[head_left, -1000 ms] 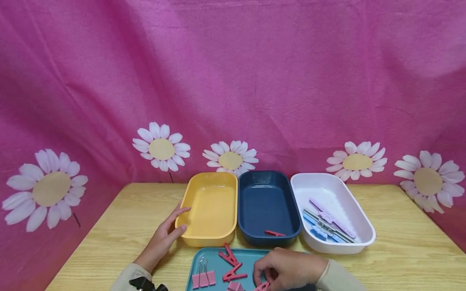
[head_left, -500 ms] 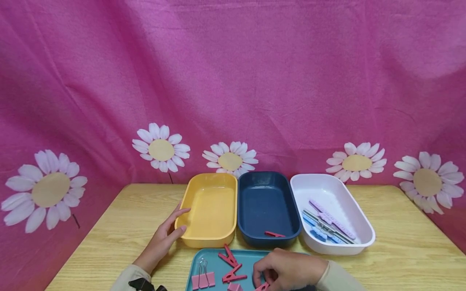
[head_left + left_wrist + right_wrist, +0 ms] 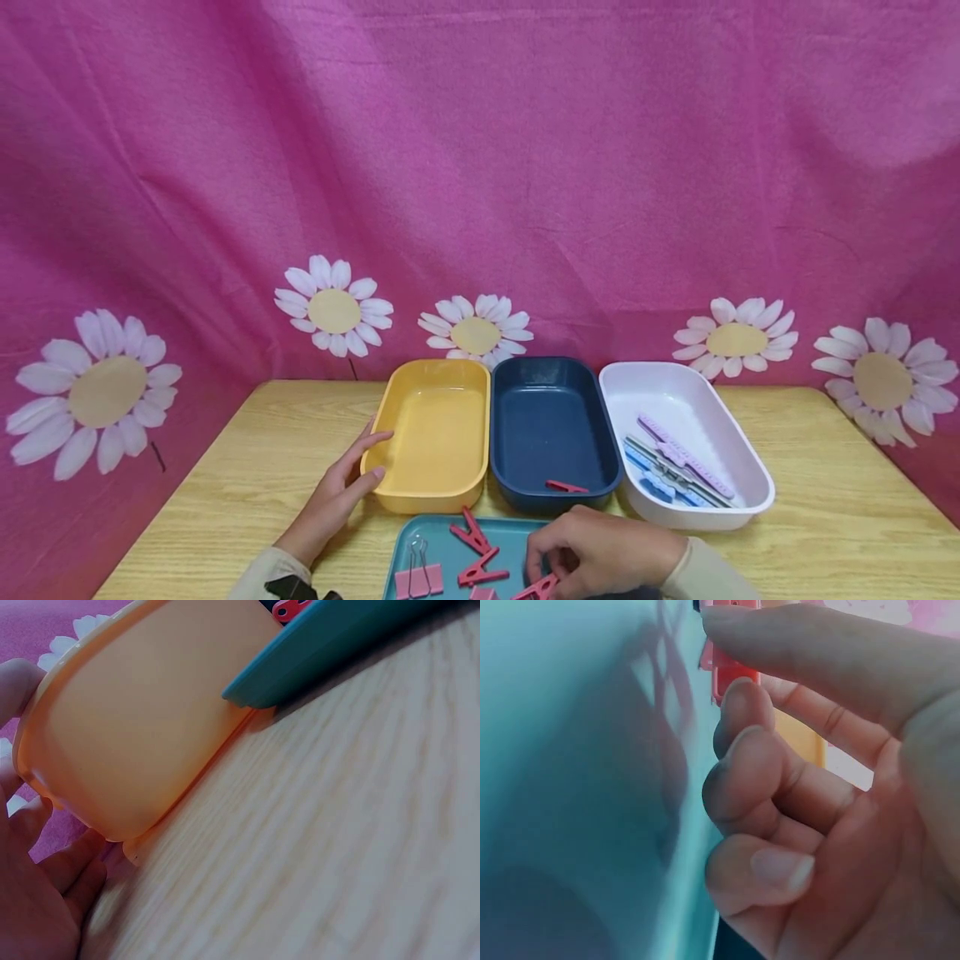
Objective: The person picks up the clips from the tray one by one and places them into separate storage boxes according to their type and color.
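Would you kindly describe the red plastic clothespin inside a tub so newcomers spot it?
On the wooden table, find the dark blue rectangular tub, middle of three. The red plastic clothespin at its near end is the only visible item inside.

Wooden table under yellow bin, navy bin, white bin and teal tray

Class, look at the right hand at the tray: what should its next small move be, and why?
Probably lift the red peg off the teal tray toward the navy bin: the right hand appears to pinch it, and a similar peg already lies in that bin.
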{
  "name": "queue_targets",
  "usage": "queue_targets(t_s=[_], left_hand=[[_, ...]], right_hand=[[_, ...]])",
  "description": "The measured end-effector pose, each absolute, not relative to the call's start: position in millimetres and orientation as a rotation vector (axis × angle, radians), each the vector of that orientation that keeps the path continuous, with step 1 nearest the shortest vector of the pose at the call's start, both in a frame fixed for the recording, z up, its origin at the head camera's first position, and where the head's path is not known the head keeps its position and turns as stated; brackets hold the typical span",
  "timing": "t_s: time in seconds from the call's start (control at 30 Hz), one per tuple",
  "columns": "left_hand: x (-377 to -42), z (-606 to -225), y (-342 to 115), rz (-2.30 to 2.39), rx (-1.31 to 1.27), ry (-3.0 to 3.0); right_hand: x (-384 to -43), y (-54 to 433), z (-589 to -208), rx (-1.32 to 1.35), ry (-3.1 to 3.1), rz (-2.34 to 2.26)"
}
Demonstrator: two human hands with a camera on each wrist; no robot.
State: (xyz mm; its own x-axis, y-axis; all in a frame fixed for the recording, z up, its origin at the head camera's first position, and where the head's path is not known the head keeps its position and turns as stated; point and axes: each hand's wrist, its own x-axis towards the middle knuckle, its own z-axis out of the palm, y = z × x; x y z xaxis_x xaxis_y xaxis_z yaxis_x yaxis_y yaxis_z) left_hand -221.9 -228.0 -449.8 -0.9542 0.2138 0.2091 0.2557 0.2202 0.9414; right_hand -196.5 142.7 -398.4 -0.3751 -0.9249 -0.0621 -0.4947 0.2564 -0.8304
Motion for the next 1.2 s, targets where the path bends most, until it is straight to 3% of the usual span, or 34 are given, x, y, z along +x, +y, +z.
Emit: queue_targets(t_s=[1.2], left_hand=[[-222.1, -451.1, -227.8, -1.934, -0.515, -2.396]], right_hand=[[-195.8, 149.2, -383.0, -1.259, 2.093, -1.05]])
